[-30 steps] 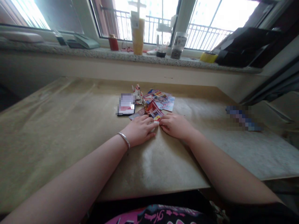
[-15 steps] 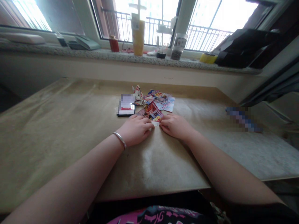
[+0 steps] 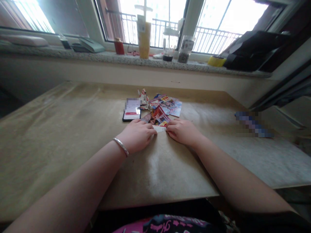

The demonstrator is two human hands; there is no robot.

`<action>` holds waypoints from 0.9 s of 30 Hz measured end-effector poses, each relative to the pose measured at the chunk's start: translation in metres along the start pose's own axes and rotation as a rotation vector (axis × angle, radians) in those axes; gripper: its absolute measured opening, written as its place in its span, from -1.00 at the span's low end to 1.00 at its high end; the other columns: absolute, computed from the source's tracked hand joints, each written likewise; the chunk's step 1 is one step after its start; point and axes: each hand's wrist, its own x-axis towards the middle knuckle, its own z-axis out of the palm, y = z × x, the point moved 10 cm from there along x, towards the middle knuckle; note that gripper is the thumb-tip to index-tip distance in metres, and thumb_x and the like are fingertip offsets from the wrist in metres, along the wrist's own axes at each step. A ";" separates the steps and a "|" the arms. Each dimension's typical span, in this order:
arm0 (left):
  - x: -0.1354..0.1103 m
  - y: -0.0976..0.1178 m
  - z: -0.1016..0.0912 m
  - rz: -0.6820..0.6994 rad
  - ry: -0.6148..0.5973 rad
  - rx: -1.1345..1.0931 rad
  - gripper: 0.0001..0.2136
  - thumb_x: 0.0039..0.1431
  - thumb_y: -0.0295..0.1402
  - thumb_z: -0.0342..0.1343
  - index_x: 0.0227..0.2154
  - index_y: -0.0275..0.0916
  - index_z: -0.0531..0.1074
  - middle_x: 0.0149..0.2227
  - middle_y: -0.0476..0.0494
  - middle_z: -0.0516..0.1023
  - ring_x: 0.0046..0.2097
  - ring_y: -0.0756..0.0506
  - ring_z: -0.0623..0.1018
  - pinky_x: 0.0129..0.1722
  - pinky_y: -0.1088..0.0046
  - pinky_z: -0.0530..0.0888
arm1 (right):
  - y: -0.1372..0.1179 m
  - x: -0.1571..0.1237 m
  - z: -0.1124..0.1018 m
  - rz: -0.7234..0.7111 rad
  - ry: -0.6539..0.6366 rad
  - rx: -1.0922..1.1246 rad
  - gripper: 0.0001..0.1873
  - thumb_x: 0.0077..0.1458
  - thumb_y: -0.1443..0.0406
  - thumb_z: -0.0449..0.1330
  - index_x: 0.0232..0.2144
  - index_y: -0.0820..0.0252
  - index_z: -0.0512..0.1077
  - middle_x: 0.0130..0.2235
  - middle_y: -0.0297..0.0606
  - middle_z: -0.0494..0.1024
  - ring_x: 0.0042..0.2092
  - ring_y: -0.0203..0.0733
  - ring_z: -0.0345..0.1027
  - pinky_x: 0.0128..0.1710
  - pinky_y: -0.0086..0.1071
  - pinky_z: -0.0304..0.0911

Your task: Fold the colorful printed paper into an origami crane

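Observation:
A colourful printed sheet of paper (image 3: 159,117) lies on the table between my hands, with a folded edge and a white strip (image 3: 159,129) along its near side. My left hand (image 3: 139,132), a silver bangle on its wrist, has its fingers curled together and pressed on the left end of this sheet. At the other end, my right hand (image 3: 182,131) pinches the right corner between thumb and fingers. Both hands cover parts of the paper. Behind it lie more printed sheets (image 3: 175,108) and a crumpled, folded paper piece (image 3: 144,98).
A phone (image 3: 132,114) with a lit screen lies left of the papers. On the table's (image 3: 73,129) right side is a blurred blue item (image 3: 254,124). Bottles, a tall yellow drink cup (image 3: 144,38), jars and a black object (image 3: 252,51) line the windowsill.
My left hand has slid a little to the left along the sheet's near edge, so more of the white strip shows. My right hand has stayed almost where it was.

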 end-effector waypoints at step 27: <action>-0.006 -0.010 -0.002 -0.040 -0.093 -0.059 -0.73 0.11 -0.43 -0.02 -0.30 -0.06 0.58 -0.20 -0.04 0.60 -0.14 -0.11 0.53 -0.05 0.28 0.31 | 0.001 0.001 0.001 0.005 -0.025 -0.006 -0.71 0.20 0.28 0.00 -0.30 0.15 0.53 -0.20 -0.20 0.55 -0.19 -0.21 0.37 -0.28 -0.39 0.14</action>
